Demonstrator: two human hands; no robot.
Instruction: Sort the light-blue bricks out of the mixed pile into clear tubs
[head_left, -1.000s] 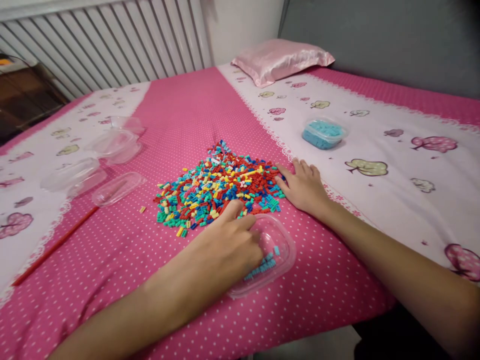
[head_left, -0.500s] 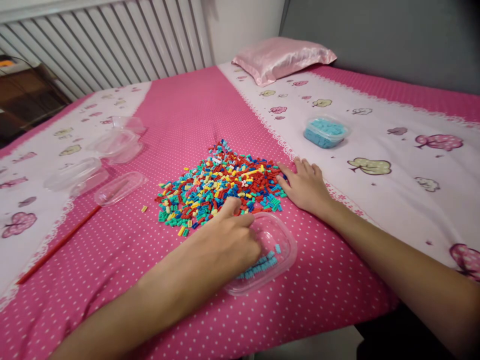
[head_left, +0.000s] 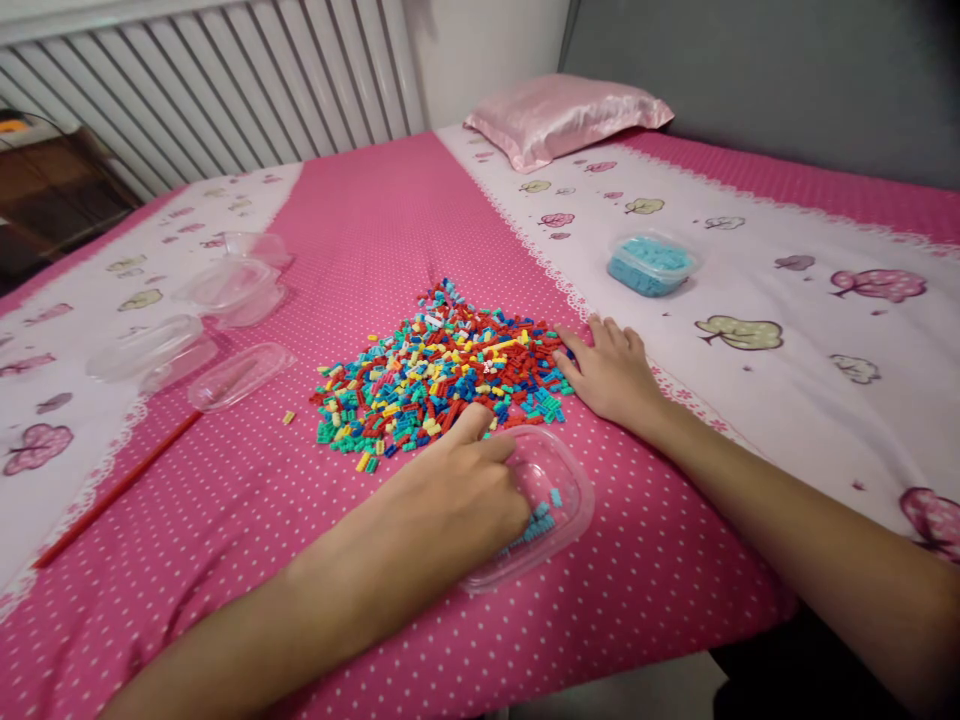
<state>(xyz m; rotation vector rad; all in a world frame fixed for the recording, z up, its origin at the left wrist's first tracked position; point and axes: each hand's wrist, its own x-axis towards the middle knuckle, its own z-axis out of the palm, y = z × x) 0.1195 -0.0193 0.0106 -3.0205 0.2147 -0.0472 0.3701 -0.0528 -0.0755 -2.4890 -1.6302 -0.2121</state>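
Note:
My left hand (head_left: 476, 490) is over the left side of a clear plastic container (head_left: 577, 505). Its fingers are curled closed and point away from the camera, so anything pinched in them is hidden. Small light blue bricks (head_left: 538, 524) lie inside that container, partly covered by the hand. Just beyond it spreads a pile of small multicoloured toy bricks (head_left: 420, 375) in red, blue, green and yellow. My right hand (head_left: 613, 375) rests flat on the bedspread with fingers apart, its fingertips at the pile's right edge.
A clear container filled with light blue bricks (head_left: 651, 264) stands to the right. On the left are stacked clear containers (head_left: 232, 285), a clear lid (head_left: 244, 375) and a thin red stick (head_left: 120, 490). A pink pillow (head_left: 566, 115) lies at the back.
My left hand has shifted slightly right and toward me, covering more of the light blue bricks in the container. My right hand has stayed in place.

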